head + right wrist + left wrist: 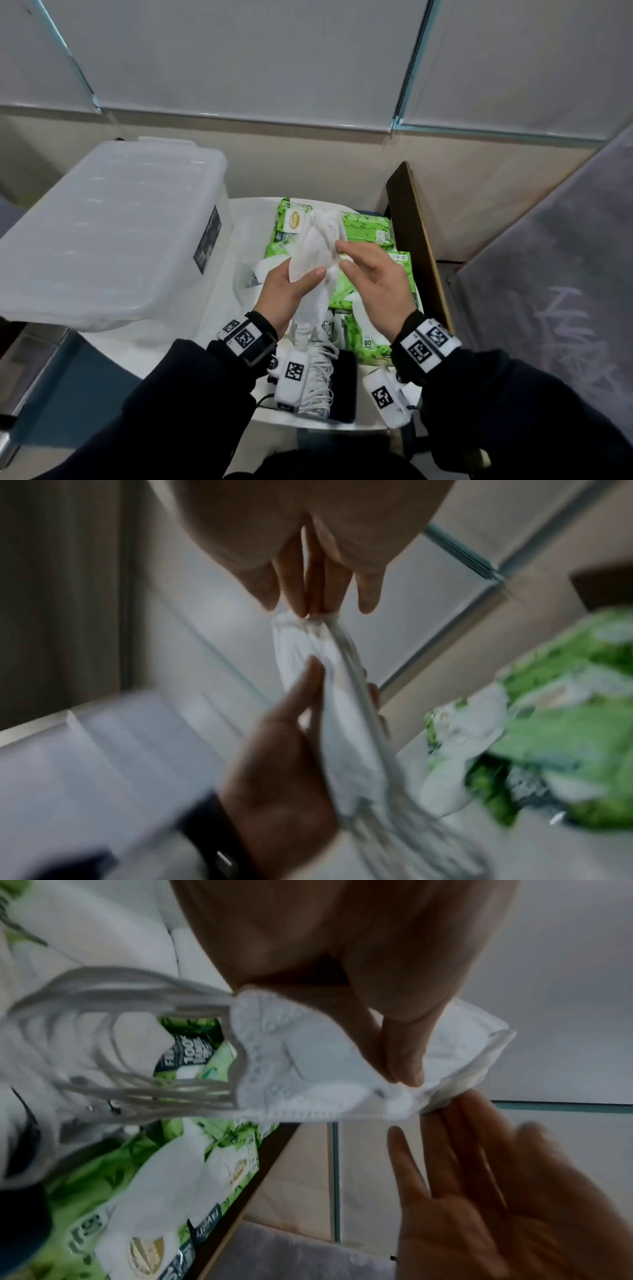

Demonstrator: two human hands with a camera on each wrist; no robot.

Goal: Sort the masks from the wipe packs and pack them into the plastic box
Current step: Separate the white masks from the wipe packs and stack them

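Observation:
My left hand point(294, 284) grips a stack of white folded masks point(310, 253) above the white table, thumb across the front; in the left wrist view its thumb and fingers pinch the masks point(308, 1066). Ear loops point(318, 373) dangle from the stack's lower end. My right hand point(370, 274) is open, and its straight fingers point(318, 593) touch the stack's upper end point(301, 642). Green wipe packs point(366, 228) lie on the table beneath and behind both hands, with another pack point(364, 337) nearer me. The translucent plastic box point(102, 222) stands at the left with its lid on.
A dark wooden board point(419, 240) stands upright along the table's right side. A flat black object point(344, 390) lies near the front edge of the white table point(219, 308) under the loops. Grey blinds and a beige wall close off the back.

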